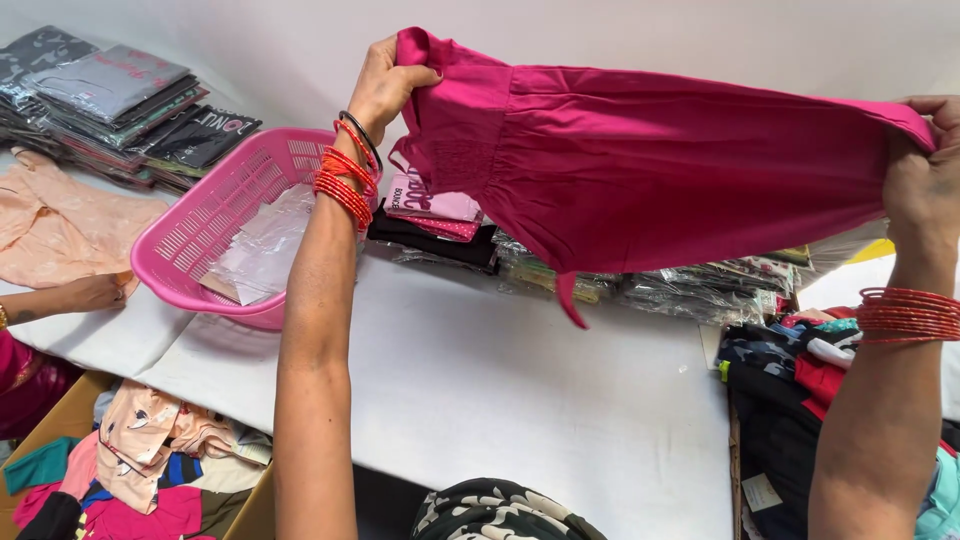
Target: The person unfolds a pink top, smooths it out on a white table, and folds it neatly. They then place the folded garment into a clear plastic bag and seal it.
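Observation:
I hold a magenta garment (pixel 640 165) stretched out in the air above a white table (pixel 520 390). My left hand (pixel 385 85) grips its upper left corner near a gathered, smocked panel. My right hand (pixel 925 175) grips the other end at the far right. A thin drawstring hangs from the lower edge of the cloth. Red and black bangles sit on my left wrist, and red bangles sit on my right.
A pink plastic basket (pixel 195 235) with clear wrappers stands at left. Stacks of bagged clothes (pixel 120 100) lie at back left, and more bagged clothes (pixel 660 285) lie under the garment. Another person's hand (pixel 90 293) rests on a peach cloth. Loose clothes fill boxes at bottom left and right.

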